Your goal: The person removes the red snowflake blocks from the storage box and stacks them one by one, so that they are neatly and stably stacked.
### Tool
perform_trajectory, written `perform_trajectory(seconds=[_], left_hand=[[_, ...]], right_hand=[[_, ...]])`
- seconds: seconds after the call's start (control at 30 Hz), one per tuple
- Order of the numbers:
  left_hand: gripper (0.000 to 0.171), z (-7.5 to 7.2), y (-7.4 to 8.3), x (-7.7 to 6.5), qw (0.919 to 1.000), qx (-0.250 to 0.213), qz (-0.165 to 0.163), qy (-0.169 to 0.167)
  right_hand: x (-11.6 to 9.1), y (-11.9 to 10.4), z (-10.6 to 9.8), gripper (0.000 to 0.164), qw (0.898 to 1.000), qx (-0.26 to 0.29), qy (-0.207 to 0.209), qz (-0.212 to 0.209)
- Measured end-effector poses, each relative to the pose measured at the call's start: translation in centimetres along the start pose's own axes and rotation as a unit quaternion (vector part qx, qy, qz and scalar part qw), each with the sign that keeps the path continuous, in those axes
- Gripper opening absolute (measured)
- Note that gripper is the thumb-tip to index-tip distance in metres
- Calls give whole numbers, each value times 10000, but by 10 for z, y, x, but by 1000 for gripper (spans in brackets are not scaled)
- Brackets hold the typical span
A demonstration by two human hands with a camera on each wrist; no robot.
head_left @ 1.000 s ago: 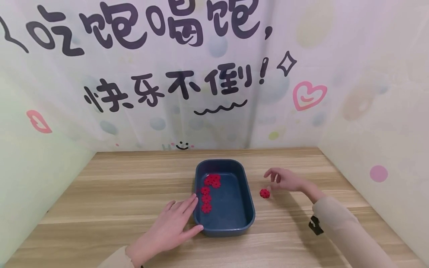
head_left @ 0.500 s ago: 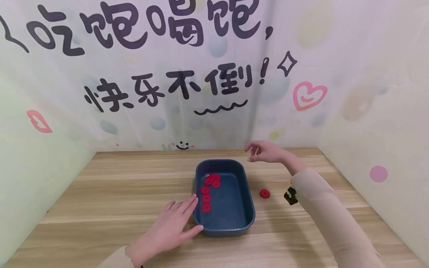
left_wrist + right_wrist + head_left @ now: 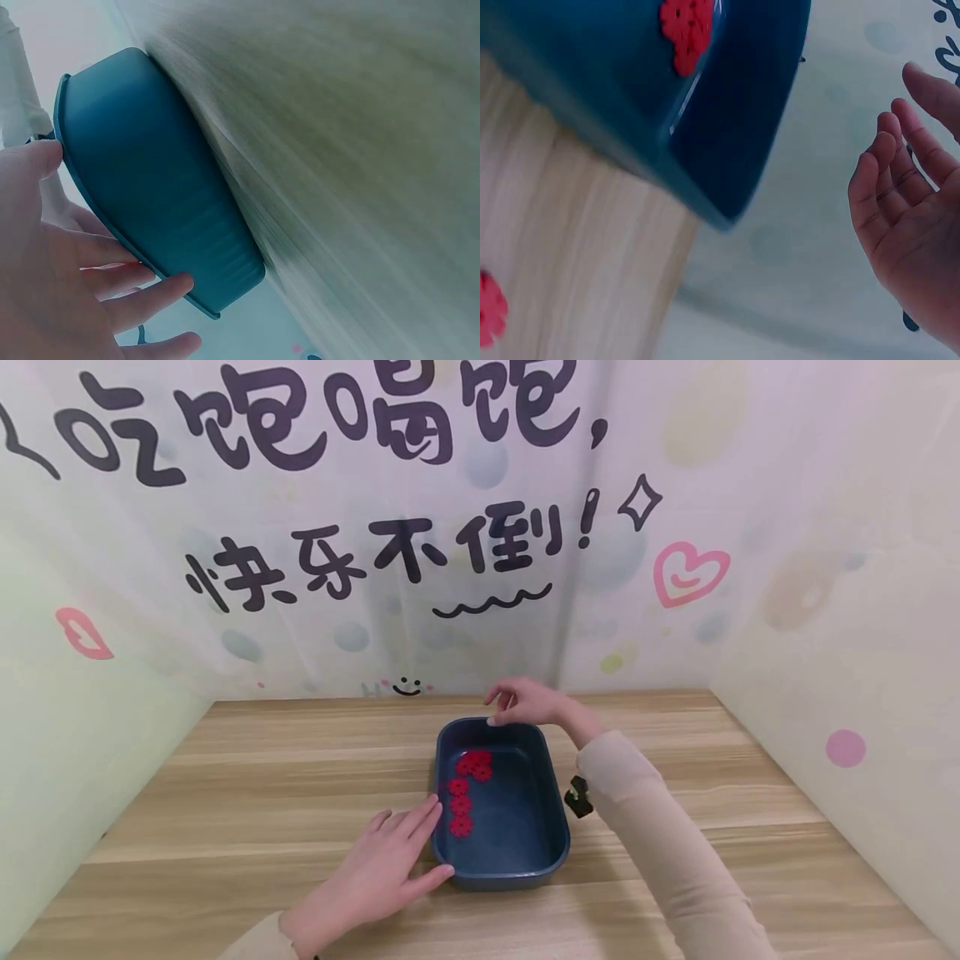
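Near the middle of the table stands a dark blue rectangular tray (image 3: 517, 827). Several red flower-shaped plastic pieces (image 3: 461, 806) lie along its left side and in its far left part. My left hand (image 3: 375, 860) rests its fingertips and thumb against the tray's left rim, fingers extended, as the left wrist view also shows. Over the tray's far edge hovers my right hand (image 3: 527, 702), its fingers loosely bent and nothing between them. In the right wrist view, one loose red piece (image 3: 489, 309) lies on the table outside the tray; in the head view my right arm hides it.
The wood-grain table (image 3: 285, 777) ends at a white printed backdrop (image 3: 315, 643) behind the tray, with pale walls at left and right. A small black object (image 3: 578, 797) sits at the right wrist, by the beige sleeve.
My right hand has moved up from beside the loose red piece, then left to above the tray's far edge. The left hand and the tray have stayed in place.
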State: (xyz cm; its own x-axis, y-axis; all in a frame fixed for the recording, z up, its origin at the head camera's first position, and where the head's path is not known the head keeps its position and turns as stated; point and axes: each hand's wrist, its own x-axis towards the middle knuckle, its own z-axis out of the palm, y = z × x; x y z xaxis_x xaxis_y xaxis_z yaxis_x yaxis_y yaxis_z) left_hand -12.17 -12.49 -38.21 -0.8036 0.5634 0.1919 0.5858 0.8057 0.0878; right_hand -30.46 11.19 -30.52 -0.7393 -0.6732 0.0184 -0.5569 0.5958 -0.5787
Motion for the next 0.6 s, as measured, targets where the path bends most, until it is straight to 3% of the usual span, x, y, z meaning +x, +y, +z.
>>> perform_trajectory(seconds=[0.2, 0.5, 0.6], left_hand=[[71, 0, -1, 0, 9998, -117, -48, -136], [70, 2, -2, 0, 10000, -16, 21, -26], [71, 2, -2, 0, 10000, -23, 11, -24]], right_hand=[[11, 0, 22, 34, 9992, 100, -208, 330], [22, -1, 44, 30, 9963, 73, -483, 710], [30, 10, 55, 32, 9955, 107, -609, 713]])
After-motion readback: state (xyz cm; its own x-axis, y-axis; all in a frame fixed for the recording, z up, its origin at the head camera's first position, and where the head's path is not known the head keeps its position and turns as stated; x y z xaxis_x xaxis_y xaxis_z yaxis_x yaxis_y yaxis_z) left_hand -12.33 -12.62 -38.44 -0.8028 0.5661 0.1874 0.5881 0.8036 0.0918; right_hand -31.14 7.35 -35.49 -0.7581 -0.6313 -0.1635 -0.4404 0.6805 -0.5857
